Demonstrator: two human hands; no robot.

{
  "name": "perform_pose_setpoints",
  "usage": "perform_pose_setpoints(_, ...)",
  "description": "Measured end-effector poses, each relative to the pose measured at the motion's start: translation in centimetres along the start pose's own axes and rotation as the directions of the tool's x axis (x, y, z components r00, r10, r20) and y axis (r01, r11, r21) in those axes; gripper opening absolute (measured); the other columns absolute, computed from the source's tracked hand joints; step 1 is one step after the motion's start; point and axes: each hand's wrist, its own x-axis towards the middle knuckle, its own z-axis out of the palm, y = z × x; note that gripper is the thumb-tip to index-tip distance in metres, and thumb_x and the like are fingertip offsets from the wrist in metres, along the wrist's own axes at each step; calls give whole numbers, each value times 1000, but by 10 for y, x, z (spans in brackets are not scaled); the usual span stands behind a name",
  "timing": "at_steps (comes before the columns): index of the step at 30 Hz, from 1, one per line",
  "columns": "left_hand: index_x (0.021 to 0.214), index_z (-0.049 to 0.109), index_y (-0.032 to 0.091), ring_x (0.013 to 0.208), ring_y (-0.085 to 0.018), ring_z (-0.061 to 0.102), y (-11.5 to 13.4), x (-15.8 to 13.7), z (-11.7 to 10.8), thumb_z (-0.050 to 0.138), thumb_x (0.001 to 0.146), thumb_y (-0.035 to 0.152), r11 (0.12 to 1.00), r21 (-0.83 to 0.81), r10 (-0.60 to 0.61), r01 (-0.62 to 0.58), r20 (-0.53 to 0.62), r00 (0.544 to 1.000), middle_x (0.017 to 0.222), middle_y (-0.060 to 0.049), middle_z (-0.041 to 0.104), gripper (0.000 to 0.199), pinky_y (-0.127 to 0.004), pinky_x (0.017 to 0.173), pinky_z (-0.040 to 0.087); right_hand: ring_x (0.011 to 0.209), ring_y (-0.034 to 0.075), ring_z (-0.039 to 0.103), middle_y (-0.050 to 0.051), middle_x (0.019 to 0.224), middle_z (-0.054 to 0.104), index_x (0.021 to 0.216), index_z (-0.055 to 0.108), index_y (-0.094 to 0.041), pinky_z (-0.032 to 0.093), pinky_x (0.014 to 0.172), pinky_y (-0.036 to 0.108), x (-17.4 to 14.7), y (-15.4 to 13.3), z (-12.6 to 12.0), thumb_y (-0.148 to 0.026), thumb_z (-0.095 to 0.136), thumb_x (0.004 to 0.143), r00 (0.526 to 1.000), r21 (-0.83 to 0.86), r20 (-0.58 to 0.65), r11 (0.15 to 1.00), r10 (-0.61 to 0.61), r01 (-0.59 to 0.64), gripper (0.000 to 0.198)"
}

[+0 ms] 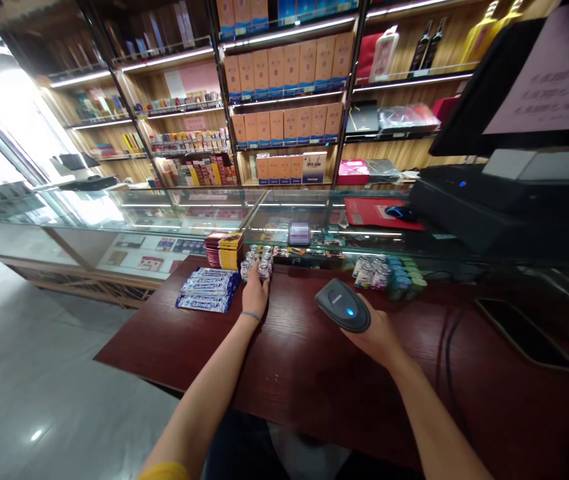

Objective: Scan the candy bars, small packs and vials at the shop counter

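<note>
My left hand (255, 293) reaches into a cluster of small silver-topped cans (245, 268) on the dark red-brown counter (274, 353). Its fingers close around a can at the near side of the cluster, and the fingertips are partly hidden. My right hand (377, 337) grips a dark barcode scanner (340, 303) with a lit blue light, held above the counter. To the left of my left hand lie blue-and-white stick packets (207, 291) in a spread pile. Behind them stands a stack of red-and-yellow packs (223, 251).
More silver-topped cans (371, 272) and green-blue cans (405, 277) stand at the counter's back right. A phone (524, 331) and a dark cable (448, 353) lie on the right. A glass display case (284, 207) borders the back; a monitor (484, 80) rises at the upper right.
</note>
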Motion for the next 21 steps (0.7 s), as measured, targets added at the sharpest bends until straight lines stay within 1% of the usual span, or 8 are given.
perform_pose_setpoints(3, 158, 36, 23, 145, -30, 50, -2, -1, -2, 59, 93, 14, 999, -26, 34, -35, -30, 999, 159, -14, 48, 70, -46, 119, 43, 83, 29, 80, 6, 88, 81, 102, 64, -26, 55, 65, 29, -1, 0, 3, -35, 68, 74, 999, 11, -35, 1000, 13, -12, 30)
perform_pose_setpoints(7, 155, 42, 22, 142, -30, 52, 0, -3, -7, 59, 95, 18, 993, -14, 116, -118, -115, 987, 154, -16, 53, 62, -48, 118, 43, 90, 30, 79, 6, 94, 81, 110, 65, -27, 58, 72, 32, -2, 0, 5, -36, 69, 74, 991, 25, -121, 998, 60, -58, 38)
perform_pose_setpoints(11, 146, 51, 21, 138, -28, 53, 9, -7, -6, 59, 99, 27, 965, -29, 247, -260, -234, 940, 143, -16, 59, 48, -49, 117, 45, 94, 34, 79, 9, 97, 81, 120, 66, -24, 60, 77, 38, 2, 11, 4, -42, 71, 74, 984, 40, -141, 994, 110, -105, 49)
perform_pose_setpoints(13, 142, 54, 21, 132, -27, 57, 17, -10, -1, 59, 100, 31, 951, -64, 276, -303, -270, 922, 136, -16, 60, 43, -47, 111, 50, 98, 36, 78, 11, 98, 81, 128, 65, -22, 60, 81, 41, 5, 20, 1, -43, 71, 74, 970, 45, -199, 990, 141, -135, 58)
perform_pose_setpoints(15, 140, 54, 21, 123, -26, 61, 27, -11, 8, 60, 100, 34, 941, -108, 285, -320, -254, 924, 130, -16, 60, 42, -44, 103, 56, 100, 36, 77, 12, 100, 81, 133, 63, -20, 60, 81, 42, 7, 28, -3, -44, 71, 75, 951, 60, -269, 988, 152, -141, 64)
perform_pose_setpoints(17, 141, 54, 22, 119, -25, 62, 38, -10, 21, 61, 100, 35, 928, -160, 307, -338, -190, 933, 129, -15, 59, 44, -43, 99, 58, 96, 36, 78, 13, 100, 81, 131, 63, -19, 60, 78, 42, 8, 36, -10, -46, 71, 76, 925, 75, -339, 985, 174, -158, 63)
perform_pose_setpoints(21, 144, 51, 24, 122, -25, 59, 65, -6, 56, 63, 98, 34, 896, -273, 340, -349, -80, 937, 133, -14, 55, 48, -44, 102, 57, 82, 34, 77, 14, 90, 80, 112, 69, -18, 59, 67, 40, 8, 46, -32, -53, 72, 75, 842, 112, -467, 962, 271, -247, 51)
